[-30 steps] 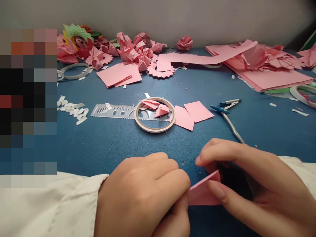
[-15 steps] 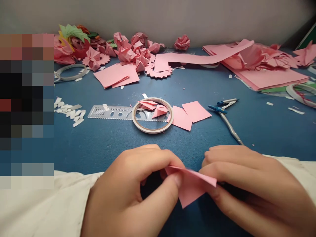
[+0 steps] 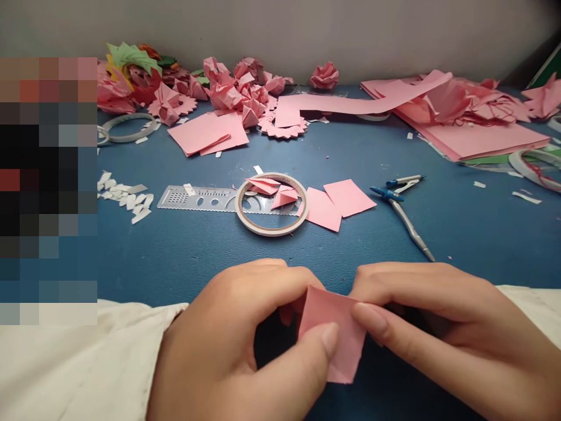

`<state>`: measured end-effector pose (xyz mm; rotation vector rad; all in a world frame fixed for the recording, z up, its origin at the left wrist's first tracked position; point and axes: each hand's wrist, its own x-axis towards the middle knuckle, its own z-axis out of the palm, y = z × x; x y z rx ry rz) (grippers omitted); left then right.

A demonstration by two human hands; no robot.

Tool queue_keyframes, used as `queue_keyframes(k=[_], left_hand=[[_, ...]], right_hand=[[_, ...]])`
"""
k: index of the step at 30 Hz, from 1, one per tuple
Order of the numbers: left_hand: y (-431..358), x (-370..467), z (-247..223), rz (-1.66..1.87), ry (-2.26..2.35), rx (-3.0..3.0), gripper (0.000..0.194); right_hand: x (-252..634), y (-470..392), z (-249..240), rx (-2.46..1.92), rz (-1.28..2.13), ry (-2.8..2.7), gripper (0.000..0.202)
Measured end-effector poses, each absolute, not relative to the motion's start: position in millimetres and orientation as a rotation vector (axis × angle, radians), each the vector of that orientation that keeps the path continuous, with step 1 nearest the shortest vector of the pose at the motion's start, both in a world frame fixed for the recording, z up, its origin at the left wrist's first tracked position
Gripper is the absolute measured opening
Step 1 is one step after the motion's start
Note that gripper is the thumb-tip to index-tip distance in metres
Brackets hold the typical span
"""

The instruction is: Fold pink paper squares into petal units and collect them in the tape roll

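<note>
From where I stand, both hands are pinching the same small pink paper (image 3: 346,345). The left hand (image 3: 236,327) lays its thumb flat across the front face, fingers curled behind; the right hand (image 3: 442,316) nips the upper corner on its own side between thumb and forefinger. Whether the paper is a single layer or folded I can't tell.

The grip looks light, so the likeliest trouble, I'd say, is a slip: if the right fingers ease off, that corner could swing out of line. Too hard a press from the left thumb could leave a crooked crease (thin paper seldom forgives that), and a pull from both sides might tear the edge.

The paper sits between the two sets of fingers, held up at a tilt, its lower edge poking out below the left thumb.

Just beyond the fingers, on the blue tabletop (image 3: 210,257), a tape roll (image 3: 272,232) lies over a clear ruler (image 3: 193,200), with folded pink pieces (image 3: 286,197) inside its ring. Two pink squares (image 3: 350,197) overlap beside it, and a compass (image 3: 408,225) lies past the right knuckles. Farthest off, a heap of folded paper (image 3: 239,90) rests near the wall.
</note>
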<state>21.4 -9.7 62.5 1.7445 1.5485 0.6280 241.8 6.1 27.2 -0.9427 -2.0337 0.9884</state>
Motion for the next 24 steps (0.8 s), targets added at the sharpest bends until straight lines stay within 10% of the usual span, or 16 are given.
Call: queue_keyframes(k=[10,24], left_hand=[[4,9,45,0.787,1.265,1.816,0.035],[19,-3,40,0.567,1.038,1.824,0.034]], right_hand=[[240,-13,14,-1.001,0.446,-2.233,0.033],[244,-8,8,-0.865,0.507,-2.267,0.025]])
